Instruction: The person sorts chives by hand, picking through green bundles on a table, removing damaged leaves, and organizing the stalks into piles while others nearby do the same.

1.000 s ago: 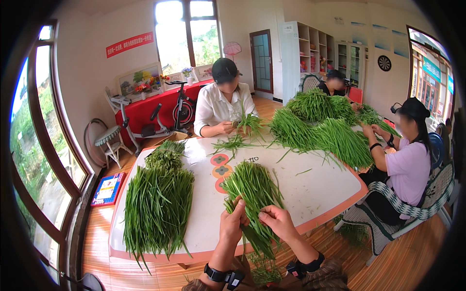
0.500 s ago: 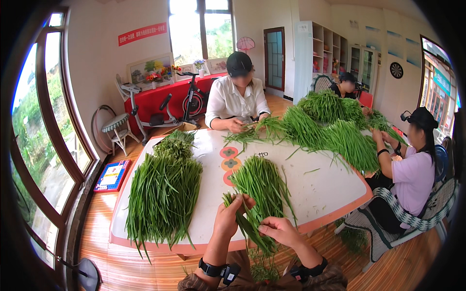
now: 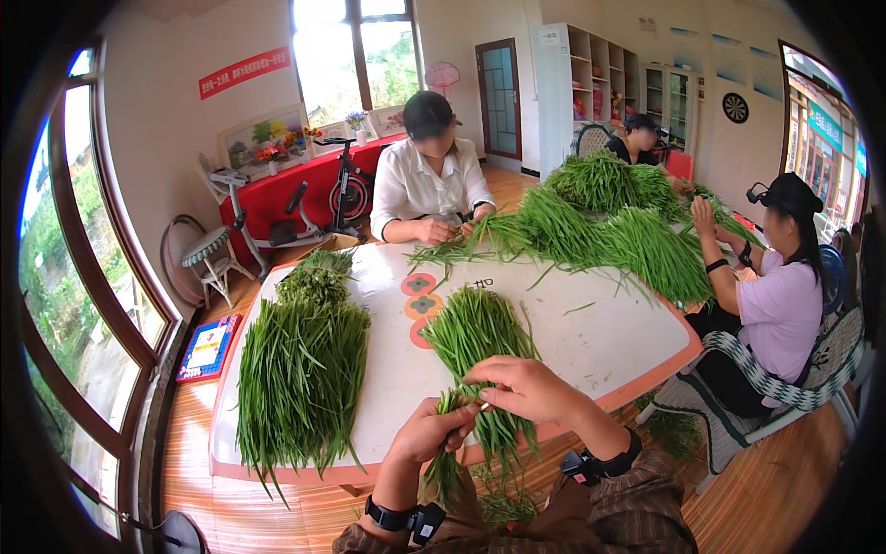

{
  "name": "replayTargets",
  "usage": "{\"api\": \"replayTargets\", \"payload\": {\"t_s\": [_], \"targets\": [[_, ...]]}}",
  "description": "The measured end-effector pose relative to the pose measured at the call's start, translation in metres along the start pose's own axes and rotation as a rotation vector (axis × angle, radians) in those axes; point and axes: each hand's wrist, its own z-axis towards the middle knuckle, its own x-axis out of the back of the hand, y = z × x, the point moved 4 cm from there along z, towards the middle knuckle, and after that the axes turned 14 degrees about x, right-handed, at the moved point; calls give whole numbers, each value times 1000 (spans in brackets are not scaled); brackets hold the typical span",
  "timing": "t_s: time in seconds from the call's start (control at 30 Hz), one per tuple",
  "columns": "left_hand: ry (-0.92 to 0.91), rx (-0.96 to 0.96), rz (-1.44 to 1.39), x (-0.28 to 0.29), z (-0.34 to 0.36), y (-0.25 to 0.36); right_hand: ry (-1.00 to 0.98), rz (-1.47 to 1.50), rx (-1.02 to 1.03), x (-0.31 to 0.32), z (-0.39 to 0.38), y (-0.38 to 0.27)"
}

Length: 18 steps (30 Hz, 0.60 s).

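Observation:
Near the table's front edge, my left hand (image 3: 434, 427) is closed round a small bunch of long green leafy stalks (image 3: 446, 471), which hangs down below it. My right hand (image 3: 517, 388) is just above and to the right, its thumb and forefinger pinching a small pale stalk end at the top of that bunch. Behind both hands lies a pile of the same green stalks (image 3: 471, 328) on the white table (image 3: 591, 360), which has a pink rim. A larger pile (image 3: 300, 383) lies to the left, with smaller leafy greens (image 3: 314, 277) behind it.
Across the table a person in a white shirt (image 3: 420, 189) handles greens. At the right, a person in a pink top (image 3: 775, 319) sits on a woven chair, and another person (image 3: 632, 148) sits behind large heaps of greens (image 3: 646, 254). A board game (image 3: 205, 349) lies left of the table.
My left hand has moved a little down and left with its bunch. My right hand has risen from beside the bunch to pinch at its top. The person at the right has lifted their hands.

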Motion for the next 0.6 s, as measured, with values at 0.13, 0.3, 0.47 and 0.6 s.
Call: {"api": "replayTargets", "payload": {"t_s": [0.13,0.3,0.47,0.6], "targets": [[1,38,31,-1,0,-3,-99,-45,-92,2,-3,-4],[68,50,63,2,3,-6,13,-237,13,-1,-12,-6],[105,53,176,4,6,-8,12,-243,1,-4,-21,-11],[78,-10,74,-4,5,-9,214,-102,-53,-5,-29,-9]]}}
